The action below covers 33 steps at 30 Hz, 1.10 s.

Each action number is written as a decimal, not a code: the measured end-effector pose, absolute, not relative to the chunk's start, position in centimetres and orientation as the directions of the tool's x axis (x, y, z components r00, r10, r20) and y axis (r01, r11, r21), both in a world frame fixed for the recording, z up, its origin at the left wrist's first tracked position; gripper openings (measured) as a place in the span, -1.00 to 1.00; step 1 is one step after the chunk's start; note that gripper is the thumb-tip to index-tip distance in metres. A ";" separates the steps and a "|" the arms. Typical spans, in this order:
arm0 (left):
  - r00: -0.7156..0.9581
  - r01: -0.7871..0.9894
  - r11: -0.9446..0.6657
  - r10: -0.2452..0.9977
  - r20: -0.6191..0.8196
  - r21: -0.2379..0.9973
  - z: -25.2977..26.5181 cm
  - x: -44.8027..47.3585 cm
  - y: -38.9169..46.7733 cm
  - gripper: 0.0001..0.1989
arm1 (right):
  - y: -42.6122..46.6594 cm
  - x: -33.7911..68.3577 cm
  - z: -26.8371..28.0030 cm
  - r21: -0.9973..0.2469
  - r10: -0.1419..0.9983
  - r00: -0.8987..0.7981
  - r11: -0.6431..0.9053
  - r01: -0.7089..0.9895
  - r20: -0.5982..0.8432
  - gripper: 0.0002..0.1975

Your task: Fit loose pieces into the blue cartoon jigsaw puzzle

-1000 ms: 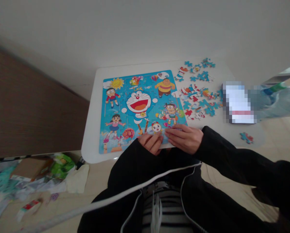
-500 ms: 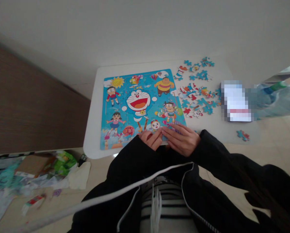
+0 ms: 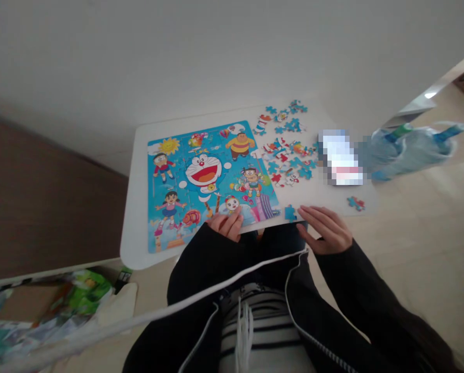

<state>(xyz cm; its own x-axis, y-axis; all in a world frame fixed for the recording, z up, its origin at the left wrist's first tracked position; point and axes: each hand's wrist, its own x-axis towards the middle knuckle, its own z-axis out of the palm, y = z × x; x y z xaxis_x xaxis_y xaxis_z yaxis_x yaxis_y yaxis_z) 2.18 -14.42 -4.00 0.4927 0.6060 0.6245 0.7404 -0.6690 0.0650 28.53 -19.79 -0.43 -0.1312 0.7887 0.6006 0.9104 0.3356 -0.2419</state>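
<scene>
A cartoon jigsaw puzzle [image 3: 216,204], mostly filled in with a blue cat face in its middle, lies on the white table. My left hand [image 3: 227,224] rests at its bottom edge with its fingers laid out flat below a small yellow-hatted face. To the right of the puzzle, my right hand [image 3: 327,230] is at the table's front edge, fingers stretched out and thumb apart. Just left of its fingertips a blue puzzle piece [image 3: 290,213] lies on the table; whether they touch it I cannot tell. Several loose puzzle pieces [image 3: 281,150] are scattered beyond, right of the puzzle.
A blurred-out phone [image 3: 342,158] lies on the right part of the white table [image 3: 134,207]. One piece [image 3: 356,203] sits apart near the right corner. Bottles in plastic [image 3: 406,150] stand further right. A wall borders the back; bags and a box [image 3: 27,303] are on the floor at left.
My right hand has moved off the puzzle's bottom edge to the right, beside the blue piece. My left hand stays at the bottom edge. The camera view has shifted right.
</scene>
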 end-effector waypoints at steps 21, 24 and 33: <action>0.456 0.520 -0.853 0.318 0.831 0.041 -3.9 13.0 -13.9 -0.83 | -20.6 35.6 -2.8 -0.257 0.751 0.118 0.071 0.964 0.650 -0.83; 0.428 0.491 -0.869 0.303 0.852 0.063 -3.3 12.7 -14.1 -0.82 | -20.1 35.0 -2.5 -0.275 0.705 0.064 0.189 0.943 0.706 -0.81; 0.424 0.619 -0.783 0.392 0.817 0.055 1.5 6.0 -16.0 -0.87 | -16.9 29.3 0.5 -0.354 0.644 -0.072 0.508 0.785 0.762 -0.69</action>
<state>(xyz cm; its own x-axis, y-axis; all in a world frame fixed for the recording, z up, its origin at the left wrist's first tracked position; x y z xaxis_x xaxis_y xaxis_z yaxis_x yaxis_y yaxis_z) 6.02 -16.05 1.49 0.4235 0.3916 0.8168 0.6192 -0.7834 0.0546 29.30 -16.93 0.51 -0.0725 0.6438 0.7617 0.7852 0.5077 -0.3545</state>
